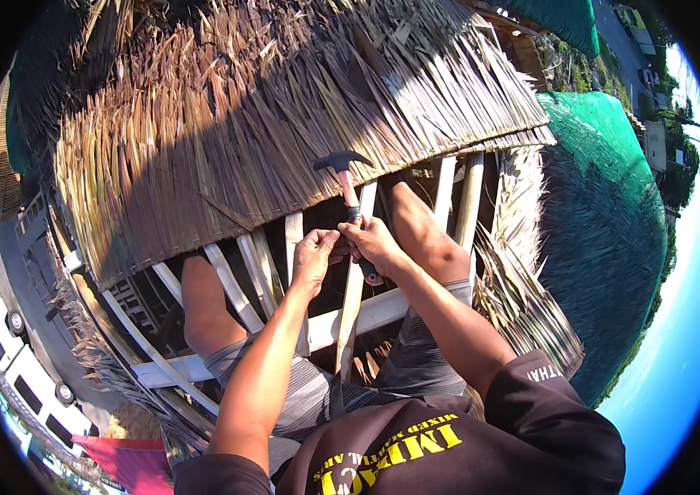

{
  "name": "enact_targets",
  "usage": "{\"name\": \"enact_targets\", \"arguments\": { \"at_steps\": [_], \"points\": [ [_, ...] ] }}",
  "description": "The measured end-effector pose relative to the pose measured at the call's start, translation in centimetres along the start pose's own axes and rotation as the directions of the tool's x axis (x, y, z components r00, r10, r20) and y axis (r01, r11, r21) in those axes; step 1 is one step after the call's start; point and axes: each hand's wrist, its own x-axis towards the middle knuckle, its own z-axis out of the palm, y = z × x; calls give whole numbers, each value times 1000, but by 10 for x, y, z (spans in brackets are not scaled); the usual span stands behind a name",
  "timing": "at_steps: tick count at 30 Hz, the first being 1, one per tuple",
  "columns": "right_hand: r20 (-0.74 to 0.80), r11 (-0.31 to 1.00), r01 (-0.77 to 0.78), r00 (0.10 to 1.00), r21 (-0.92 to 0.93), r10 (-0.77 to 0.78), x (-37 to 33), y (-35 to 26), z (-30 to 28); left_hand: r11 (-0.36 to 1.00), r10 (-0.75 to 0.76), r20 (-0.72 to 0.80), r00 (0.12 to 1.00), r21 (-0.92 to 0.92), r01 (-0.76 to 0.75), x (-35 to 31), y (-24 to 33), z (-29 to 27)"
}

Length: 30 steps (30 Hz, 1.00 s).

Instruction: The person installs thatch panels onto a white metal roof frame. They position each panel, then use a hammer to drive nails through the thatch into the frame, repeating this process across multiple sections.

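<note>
Hammer [349, 188] pointing outward, head over the lower edge of the thatch [226, 157]; right hand [373, 244] wraps the handle, left hand [313, 259] pinches just beside, on what I can't tell!

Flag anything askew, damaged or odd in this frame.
The ragged thatch right of the roof slats stands out: its strips splay unevenly, unlike the straighter lower edge of the thatch panel above. The hammer is in the right hand.

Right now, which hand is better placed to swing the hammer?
Probably the right hand: it grips the hammer by its handle, while the left hand is just alongside, not on the handle.
</note>
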Motion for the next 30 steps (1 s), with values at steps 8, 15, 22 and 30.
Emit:
{"name": "enact_targets", "arguments": {
  "at_steps": [8,15,22,30],
  "points": [
    [-100,880,151,971,-450,-218,88,-33,-170,956,275,-7,962,104,-272,104,-19,101],
    [-408,999,51,912,-13,-52,180,-16,-266,790,437,-124,891,526,-314,180,-13,113],
    [-641,974,228,745,-17,-185,225,-19,-314,472,390,165,906,809,-351,191,-12,142],
    [-703,945,326,669,-13,-241,202,-11,-354,527,455,288,842,676,-516,251,-31,260]
  ]
}}
